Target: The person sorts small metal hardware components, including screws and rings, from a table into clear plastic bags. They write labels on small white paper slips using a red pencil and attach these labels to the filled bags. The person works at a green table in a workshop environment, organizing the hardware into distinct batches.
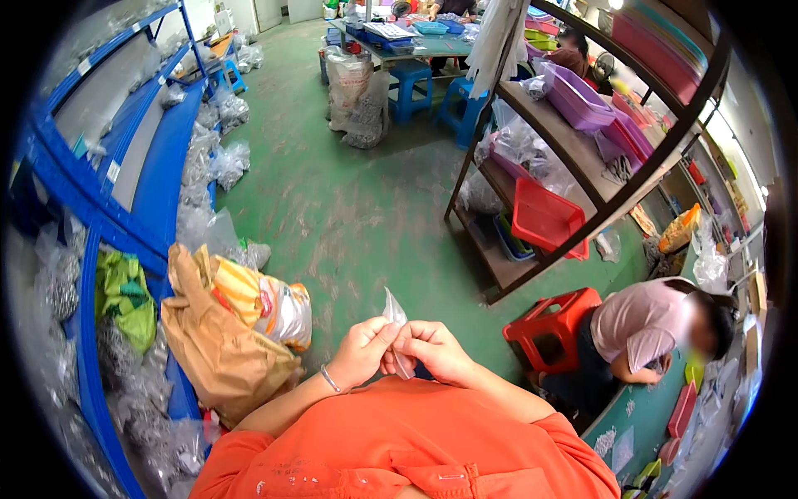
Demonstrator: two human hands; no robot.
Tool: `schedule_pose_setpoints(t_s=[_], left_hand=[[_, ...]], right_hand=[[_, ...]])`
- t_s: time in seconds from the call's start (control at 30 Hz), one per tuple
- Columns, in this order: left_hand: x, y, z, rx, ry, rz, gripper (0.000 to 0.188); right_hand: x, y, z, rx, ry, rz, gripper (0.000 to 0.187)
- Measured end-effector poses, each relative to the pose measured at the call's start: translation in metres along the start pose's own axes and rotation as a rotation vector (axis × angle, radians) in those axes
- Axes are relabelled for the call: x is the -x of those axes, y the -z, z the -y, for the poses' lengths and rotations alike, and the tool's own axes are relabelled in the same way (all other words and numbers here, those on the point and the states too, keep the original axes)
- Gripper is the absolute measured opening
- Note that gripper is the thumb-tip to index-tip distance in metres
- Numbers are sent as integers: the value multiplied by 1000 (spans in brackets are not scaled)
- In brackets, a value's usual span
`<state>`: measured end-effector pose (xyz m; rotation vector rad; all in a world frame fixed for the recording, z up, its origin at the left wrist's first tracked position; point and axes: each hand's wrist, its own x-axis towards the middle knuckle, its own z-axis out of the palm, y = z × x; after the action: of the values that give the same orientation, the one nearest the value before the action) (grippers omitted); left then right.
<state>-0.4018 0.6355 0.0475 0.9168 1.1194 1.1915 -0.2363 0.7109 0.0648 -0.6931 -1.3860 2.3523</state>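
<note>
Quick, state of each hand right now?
Left hand: closed, pinching a small clear plastic bag.
Right hand: closed, pinching the same bag.

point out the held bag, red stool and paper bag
held bag [395, 309]: head view, upper part
red stool [560, 339]: head view, middle
paper bag [218, 343]: head view, brown side

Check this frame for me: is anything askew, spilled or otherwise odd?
The red tray on the dark rack looks askew, seemingly tipped and jutting past the shelf edge. Small pale pieces lie loose on the green table, possibly spilled. Nothing odd shows about the plastic bag in the person's fingers.
</note>
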Motion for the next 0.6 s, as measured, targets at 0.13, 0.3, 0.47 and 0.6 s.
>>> schedule_pose_setpoints(t_s=[0.13, 0.3, 0.47, 0.6], left_hand=[[-98, 36, -17, -81, 18, -16, 33], [-209, 86, -65, -208, -33, -93, 32], [-298, 122, -90, -167, -102, -200, 29], [-374, 170, -106, -122, -25, -119, 28]], right_hand=[[-86, 56, 34, -67, 45, 71, 21], [-198, 112, 104, -6, 9, 155, 17], [-296, 162, 171, 107, -119, 244, 16], [-379, 199, 201, 155, -190, 261, 16]])
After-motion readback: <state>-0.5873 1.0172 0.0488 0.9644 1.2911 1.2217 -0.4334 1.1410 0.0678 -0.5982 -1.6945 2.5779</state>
